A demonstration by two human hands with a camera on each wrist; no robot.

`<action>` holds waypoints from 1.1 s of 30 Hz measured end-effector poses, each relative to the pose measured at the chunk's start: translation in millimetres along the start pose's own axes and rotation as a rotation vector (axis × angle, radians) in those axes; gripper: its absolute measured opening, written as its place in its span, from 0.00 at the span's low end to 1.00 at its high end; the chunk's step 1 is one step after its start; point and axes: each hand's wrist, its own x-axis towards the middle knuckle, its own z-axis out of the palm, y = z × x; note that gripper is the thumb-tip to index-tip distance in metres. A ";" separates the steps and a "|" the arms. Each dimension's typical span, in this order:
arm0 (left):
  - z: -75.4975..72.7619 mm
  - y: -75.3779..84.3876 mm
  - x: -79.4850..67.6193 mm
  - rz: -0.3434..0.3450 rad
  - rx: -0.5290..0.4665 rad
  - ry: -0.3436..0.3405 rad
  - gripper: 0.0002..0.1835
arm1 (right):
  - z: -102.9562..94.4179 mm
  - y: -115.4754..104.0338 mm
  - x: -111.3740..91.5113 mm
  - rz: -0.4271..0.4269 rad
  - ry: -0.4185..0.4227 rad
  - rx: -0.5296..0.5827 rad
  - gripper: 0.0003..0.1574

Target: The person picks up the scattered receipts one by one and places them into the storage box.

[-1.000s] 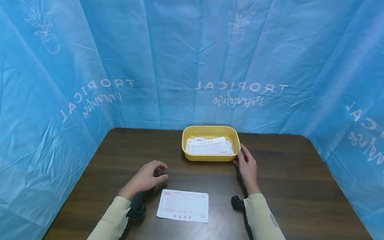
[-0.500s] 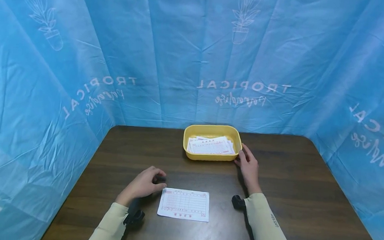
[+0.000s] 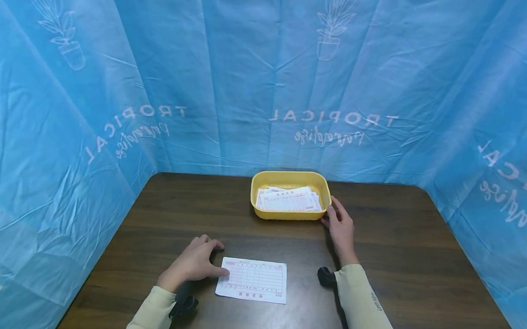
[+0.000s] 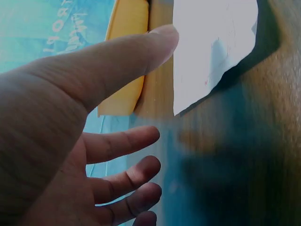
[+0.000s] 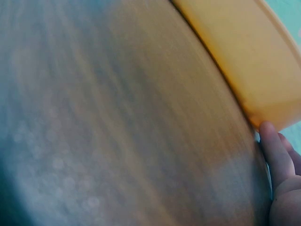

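Observation:
A white printed form slip (image 3: 257, 281) with red ruled lines lies flat near the front of the table. At its left edge is my left hand (image 3: 196, 261), thumb over the slip and fingers spread apart beyond it. The left wrist view shows the thumb tip by the paper's (image 4: 211, 47) edge and a gap between thumb and fingers. Farther back stands a yellow plastic basket (image 3: 287, 216) with several similar slips (image 3: 290, 200) inside. My right hand (image 3: 341, 233) touches the basket's front right corner; its extended fingers (image 5: 275, 150) rest against the wall in the right wrist view.
The dark wooden table (image 3: 419, 272) has rounded far corners. Blue printed curtains (image 3: 232, 83) hang behind it and along both sides. A black wrist camera (image 3: 326, 278) sits at the right cuff, another (image 3: 185, 307) at the left.
My left hand has come down and towards me, so the thumb now overlaps the slip's left edge, and its fingers have spread. The right hand stays at the basket.

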 end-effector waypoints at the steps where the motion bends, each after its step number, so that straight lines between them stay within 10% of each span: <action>1: 0.8 0.7 -0.3 -0.005 0.011 0.001 0.37 | 0.0 -0.2 -0.1 0.001 0.001 -0.003 0.32; 18: 10.7 5.1 -0.5 -0.004 0.060 0.031 0.41 | -1.1 -0.7 -0.3 0.002 -0.006 -0.009 0.31; 33: 14.3 3.8 0.2 0.017 0.027 0.041 0.24 | 0.5 2.6 0.5 -0.012 -0.001 0.012 0.31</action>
